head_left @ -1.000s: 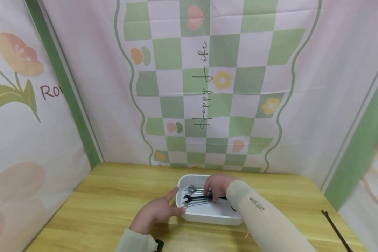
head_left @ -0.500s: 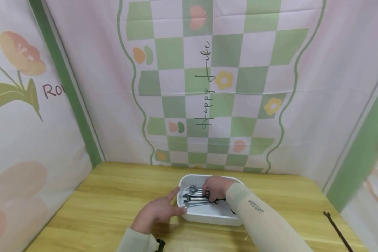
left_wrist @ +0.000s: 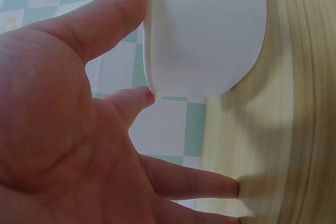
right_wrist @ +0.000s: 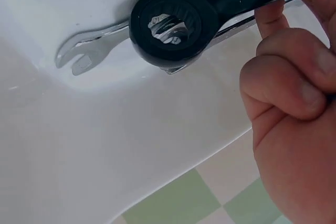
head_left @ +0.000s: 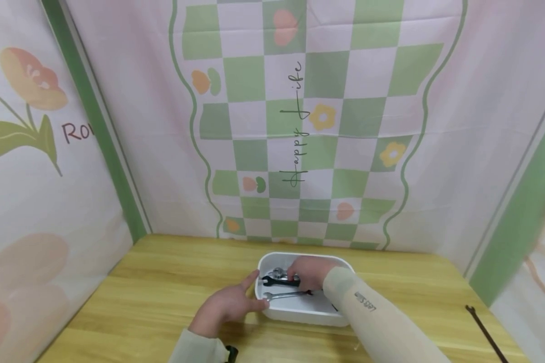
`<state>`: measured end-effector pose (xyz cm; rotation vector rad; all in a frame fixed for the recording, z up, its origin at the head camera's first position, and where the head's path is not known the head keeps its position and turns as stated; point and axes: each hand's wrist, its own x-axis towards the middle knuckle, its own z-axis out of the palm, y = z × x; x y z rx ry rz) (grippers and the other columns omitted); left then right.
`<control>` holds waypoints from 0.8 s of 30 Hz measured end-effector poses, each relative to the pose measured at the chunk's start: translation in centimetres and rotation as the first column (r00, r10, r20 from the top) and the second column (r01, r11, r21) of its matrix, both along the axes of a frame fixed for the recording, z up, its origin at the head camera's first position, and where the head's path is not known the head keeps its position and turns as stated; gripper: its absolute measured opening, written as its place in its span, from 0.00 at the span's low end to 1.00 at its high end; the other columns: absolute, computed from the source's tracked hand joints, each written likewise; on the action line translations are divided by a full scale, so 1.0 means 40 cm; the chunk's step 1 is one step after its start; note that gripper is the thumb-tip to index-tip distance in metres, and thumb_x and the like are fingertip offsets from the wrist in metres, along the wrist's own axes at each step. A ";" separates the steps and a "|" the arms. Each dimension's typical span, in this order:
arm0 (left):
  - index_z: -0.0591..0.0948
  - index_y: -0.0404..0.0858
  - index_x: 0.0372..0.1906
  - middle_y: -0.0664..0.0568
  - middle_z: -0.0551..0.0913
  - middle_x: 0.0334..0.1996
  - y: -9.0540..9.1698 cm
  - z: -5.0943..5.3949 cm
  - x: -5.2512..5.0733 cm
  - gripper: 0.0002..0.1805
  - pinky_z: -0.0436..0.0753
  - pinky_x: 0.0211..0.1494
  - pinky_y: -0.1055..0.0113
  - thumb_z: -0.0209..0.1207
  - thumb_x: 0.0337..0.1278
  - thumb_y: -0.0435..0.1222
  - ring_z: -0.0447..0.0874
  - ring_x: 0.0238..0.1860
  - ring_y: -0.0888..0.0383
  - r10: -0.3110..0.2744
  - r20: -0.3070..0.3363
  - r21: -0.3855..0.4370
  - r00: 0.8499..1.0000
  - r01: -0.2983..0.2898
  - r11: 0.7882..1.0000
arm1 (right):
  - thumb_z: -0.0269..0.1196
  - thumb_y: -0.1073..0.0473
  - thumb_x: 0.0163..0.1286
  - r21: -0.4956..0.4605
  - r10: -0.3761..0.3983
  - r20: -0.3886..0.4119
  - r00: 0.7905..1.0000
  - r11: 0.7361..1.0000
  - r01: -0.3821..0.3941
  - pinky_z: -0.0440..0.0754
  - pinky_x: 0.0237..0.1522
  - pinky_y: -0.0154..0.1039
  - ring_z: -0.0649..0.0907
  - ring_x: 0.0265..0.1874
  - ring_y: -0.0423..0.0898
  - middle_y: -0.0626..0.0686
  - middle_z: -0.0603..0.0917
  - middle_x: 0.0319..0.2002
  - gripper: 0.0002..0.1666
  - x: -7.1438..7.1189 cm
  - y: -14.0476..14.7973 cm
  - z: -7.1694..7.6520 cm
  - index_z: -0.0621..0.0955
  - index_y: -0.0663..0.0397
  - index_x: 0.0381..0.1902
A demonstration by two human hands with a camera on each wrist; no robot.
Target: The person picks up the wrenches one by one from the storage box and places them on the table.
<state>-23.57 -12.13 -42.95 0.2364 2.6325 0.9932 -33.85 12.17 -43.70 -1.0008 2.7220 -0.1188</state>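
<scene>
A white tray (head_left: pixel 306 316) holds several wrenches. My right hand (head_left: pixel 312 272) reaches inside it, its fingers curled round a black wrench (head_left: pixel 281 282); the ring end of this black wrench (right_wrist: pixel 167 27) shows large in the right wrist view, beside my right hand (right_wrist: pixel 294 87). Under it a silver wrench (right_wrist: pixel 97 51) lies against the tray. Nearer the tray's front lies another silver wrench (head_left: pixel 287 295). At the tray's left end, my left hand (head_left: pixel 229 302) touches the rim with thumb and a fingertip, fingers spread; in the left wrist view two fingers of the left hand (left_wrist: pixel 79 114) reach the table.
A long dark wrench (head_left: pixel 486 333) lies on the wooden table (head_left: pixel 163 282) near its right edge. Behind the table hangs a checked curtain (head_left: pixel 281 151), with more patterned cloth at both sides.
My right hand has shifted slightly left and lifted the black wrench, which has moved back, away from the front silver wrench. The left hand stays at the rim.
</scene>
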 end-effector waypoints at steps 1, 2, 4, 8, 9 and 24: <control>0.55 0.53 0.80 0.32 0.77 0.59 0.000 0.000 0.000 0.50 0.67 0.59 0.30 0.64 0.56 0.61 0.74 0.59 0.30 -0.001 -0.001 -0.001 1.000 0.001 1.000 | 0.73 0.65 0.53 0.002 0.003 -0.003 1.000 1.000 -0.003 0.77 0.35 0.37 0.76 0.29 0.37 0.35 0.80 0.33 0.17 0.001 -0.001 0.001 0.85 0.33 0.33; 0.55 0.53 0.80 0.32 0.77 0.59 0.000 0.000 0.000 0.50 0.67 0.59 0.30 0.64 0.56 0.61 0.74 0.59 0.30 -0.001 0.000 -0.002 1.000 0.001 1.000 | 0.73 0.64 0.53 0.005 0.005 -0.005 1.000 1.000 -0.005 0.77 0.35 0.37 0.76 0.29 0.37 0.35 0.79 0.33 0.16 0.003 -0.002 0.003 0.84 0.33 0.32; 0.55 0.53 0.80 0.32 0.77 0.59 0.000 0.001 0.001 0.50 0.67 0.59 0.30 0.63 0.56 0.61 0.74 0.59 0.30 0.001 0.004 -0.001 1.000 -0.001 1.000 | 0.73 0.64 0.53 0.008 -0.010 0.004 1.000 1.000 0.010 0.78 0.38 0.38 0.77 0.31 0.38 0.36 0.80 0.34 0.17 0.004 -0.004 0.010 0.84 0.33 0.33; 0.55 0.53 0.80 0.32 0.77 0.59 -0.002 0.003 0.003 0.50 0.68 0.59 0.30 0.64 0.56 0.61 0.74 0.58 0.31 0.000 0.004 0.007 1.000 0.000 1.000 | 0.71 0.66 0.53 0.005 -0.046 0.002 0.999 0.999 0.046 0.79 0.47 0.42 0.79 0.38 0.39 0.39 0.82 0.41 0.19 -0.001 -0.002 0.026 0.85 0.35 0.39; 0.55 0.53 0.80 0.32 0.78 0.59 -0.003 0.003 0.003 0.51 0.68 0.58 0.30 0.64 0.56 0.61 0.75 0.58 0.31 -0.001 0.003 0.009 1.000 0.001 1.000 | 0.71 0.67 0.53 -0.002 -0.053 -0.001 0.999 0.999 0.053 0.79 0.48 0.42 0.79 0.40 0.40 0.40 0.83 0.42 0.20 -0.002 0.000 0.031 0.86 0.36 0.40; 0.54 0.51 0.80 0.32 0.79 0.57 -0.002 0.005 0.006 0.51 0.69 0.58 0.30 0.64 0.57 0.60 0.75 0.57 0.31 -0.017 -0.016 0.016 1.000 0.017 1.000 | 0.68 0.68 0.60 -0.127 -0.049 -0.017 0.999 0.991 0.046 0.80 0.45 0.45 0.81 0.35 0.43 0.44 0.83 0.38 0.15 -0.003 0.025 0.068 0.84 0.44 0.41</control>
